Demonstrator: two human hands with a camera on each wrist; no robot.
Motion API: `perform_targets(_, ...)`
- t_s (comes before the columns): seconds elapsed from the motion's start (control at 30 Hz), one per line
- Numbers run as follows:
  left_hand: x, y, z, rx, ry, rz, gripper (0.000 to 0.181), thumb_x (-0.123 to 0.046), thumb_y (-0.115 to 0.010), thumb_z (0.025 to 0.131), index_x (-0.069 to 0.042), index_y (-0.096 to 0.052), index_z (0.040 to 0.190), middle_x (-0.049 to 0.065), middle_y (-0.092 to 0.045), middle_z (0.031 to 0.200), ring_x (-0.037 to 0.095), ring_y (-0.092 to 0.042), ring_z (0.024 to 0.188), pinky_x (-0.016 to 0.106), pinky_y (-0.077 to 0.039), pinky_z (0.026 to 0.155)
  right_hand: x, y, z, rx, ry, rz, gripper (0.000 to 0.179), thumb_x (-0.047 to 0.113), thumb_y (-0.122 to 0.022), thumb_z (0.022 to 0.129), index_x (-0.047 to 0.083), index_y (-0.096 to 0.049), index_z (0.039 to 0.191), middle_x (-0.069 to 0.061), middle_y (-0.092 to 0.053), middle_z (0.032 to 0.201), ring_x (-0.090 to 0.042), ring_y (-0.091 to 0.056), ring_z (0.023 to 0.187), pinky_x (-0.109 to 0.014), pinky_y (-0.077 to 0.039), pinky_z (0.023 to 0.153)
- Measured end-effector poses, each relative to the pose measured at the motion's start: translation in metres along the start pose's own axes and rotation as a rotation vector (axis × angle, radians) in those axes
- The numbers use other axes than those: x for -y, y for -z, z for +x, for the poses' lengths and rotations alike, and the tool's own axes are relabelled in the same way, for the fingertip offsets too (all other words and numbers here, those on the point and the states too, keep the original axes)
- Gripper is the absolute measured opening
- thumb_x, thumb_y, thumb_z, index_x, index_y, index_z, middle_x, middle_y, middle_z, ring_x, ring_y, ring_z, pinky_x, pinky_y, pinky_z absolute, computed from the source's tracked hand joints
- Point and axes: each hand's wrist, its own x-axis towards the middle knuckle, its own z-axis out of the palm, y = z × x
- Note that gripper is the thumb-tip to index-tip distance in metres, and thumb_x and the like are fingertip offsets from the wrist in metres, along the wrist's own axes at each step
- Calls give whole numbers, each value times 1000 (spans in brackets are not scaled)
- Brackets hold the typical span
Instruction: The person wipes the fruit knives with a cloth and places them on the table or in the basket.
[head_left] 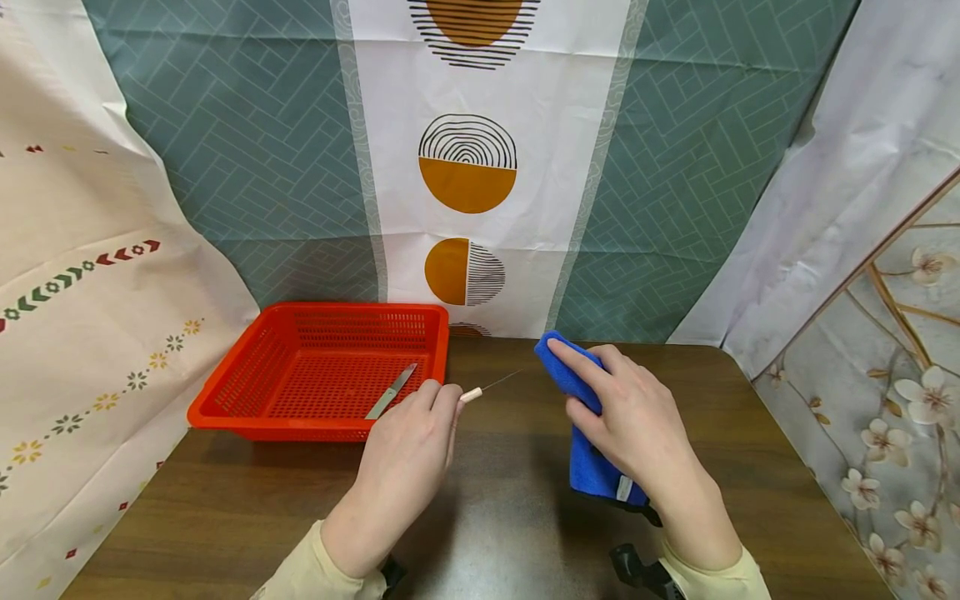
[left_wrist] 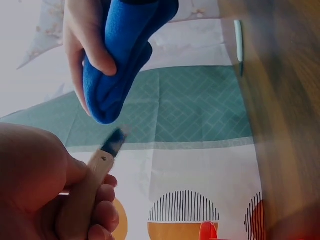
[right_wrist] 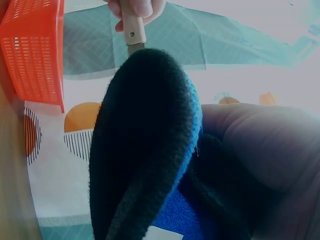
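My left hand [head_left: 412, 437] grips a knife [head_left: 472, 395] by its pale wooden handle. The blade points right, seen nearly edge-on in the head view; the left wrist view shows its flat side by the handle [left_wrist: 85, 200]. A folded blue cloth [head_left: 590, 462] is held in my right hand [head_left: 637, 408], between thumb and fingers, its lower part hanging with a white tag. In the head view, blade tip and cloth are a small distance apart. The cloth [right_wrist: 140, 135] covers most of the blade in the right wrist view.
A red plastic basket [head_left: 318, 430] stands at the back left of the brown table [head_left: 510, 517]. Inside lies another knife [head_left: 390, 393] with a pale green handle. A slim pale green object [left_wrist: 239, 42] shows on the table in the left wrist view. Patterned curtains [head_left: 300, 167] surround the table.
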Motion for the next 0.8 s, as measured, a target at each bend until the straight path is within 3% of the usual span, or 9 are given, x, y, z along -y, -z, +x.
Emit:
perform_targets(0.3,0,0,0,20,12,-10,17,-12,-78,102,-7,-64,110,2,-55,75,25,-57,63,34,-44,47,3,1,-1,-12,26,5,74,18,-76,96,36,-54,164,-8,-68,127,-27,-67,101,-49,-57,81)
perform_targets(0.47,1,1,-1,30,7,-14,28,-11,-85,96,-7,-63,113,2,-56,78,24,-58,60,33,-42,45,5,0,-1,-13,41,6,74,18,-75,96,36,-54,164,-9,-68,127,-28,-67,100,-50,-58,82)
perform_targets(0.57,1,1,-2,26,-1,-12,31,-10,-87,93,-7,-62,111,1,-54,75,21,-55,54,30,-38,43,7,0,0,-9,47,8,74,18,-75,95,36,-54,164,-9,-68,127,-27,-67,100,-50,-58,83)
perform_targets(0.8,1,2,0,46,12,-9,24,-18,-82,99,-8,-61,103,0,-49,75,18,-49,56,28,-35,45,9,0,0,-13,61,3,74,19,-76,95,35,-54,164,-10,-68,127,-27,-67,98,-49,-58,81)
